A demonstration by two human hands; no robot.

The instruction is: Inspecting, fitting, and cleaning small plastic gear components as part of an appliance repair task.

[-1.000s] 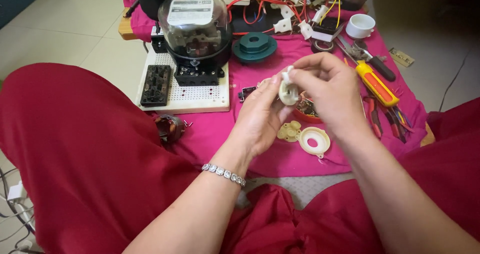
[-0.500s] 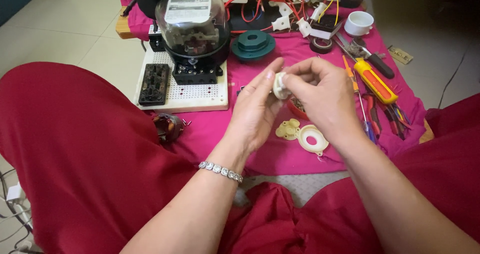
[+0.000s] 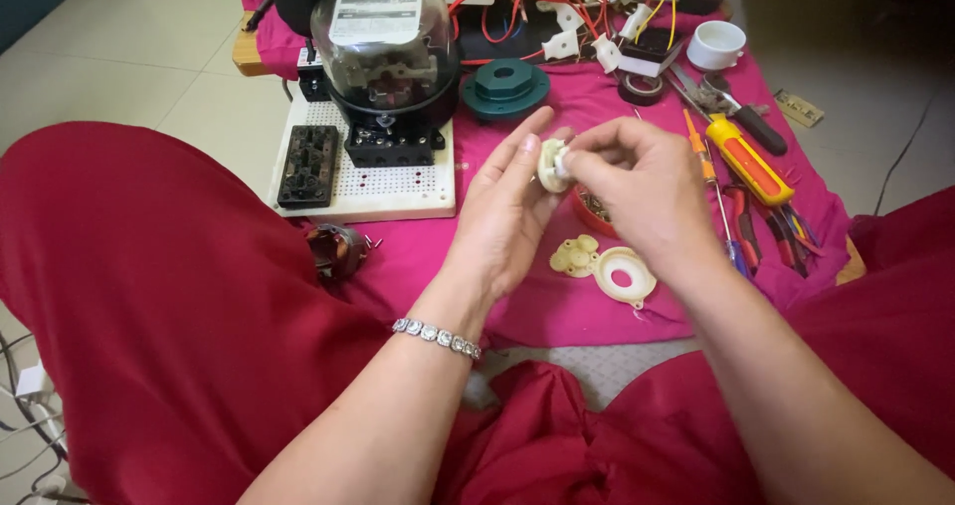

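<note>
Fingers (image 3: pixel 577 159) of the right hand (image 3: pixel 642 192) pinched narrow on a small cream round fitting (image 3: pixel 550 164), thumb and forefinger meeting at its right edge. Fingers of the left hand (image 3: pixel 502 211) stretched up behind the same fitting, backing it from the left, thumb side toward the viewer; a silver bracelet (image 3: pixel 436 337) at that wrist. Fitting held up in the air between both hands, above the pink cloth (image 3: pixel 537 306), not resting on anything.

Just under the right hand, partly hidden: a red shallow dish (image 3: pixel 589 211) with small bits inside, too small to tell apart. Nearer, on the cloth: a cream lobed plate (image 3: pixel 575 256) touching a white ring cover (image 3: pixel 625 274) on its right.

Right of the hands: a yellow-and-red handled tool (image 3: pixel 748 159), a thin orange screwdriver (image 3: pixel 698 147), red-handled pliers (image 3: pixel 786 236) beside them. Far right: a white cup (image 3: pixel 716 43) and a black tape roll (image 3: pixel 642 88).

Left of the hands: a white perforated board (image 3: pixel 378 187) carrying a glass-domed meter (image 3: pixel 386 52) and a black terminal block (image 3: pixel 308 165). Beyond the hands, a dark green round disc (image 3: pixel 505 85); behind it red and yellow wires (image 3: pixel 497 7). Near left edge of the cloth: a small motor part (image 3: pixel 338 249). Red garment (image 3: pixel 159 296) over both knees at the near side.
</note>
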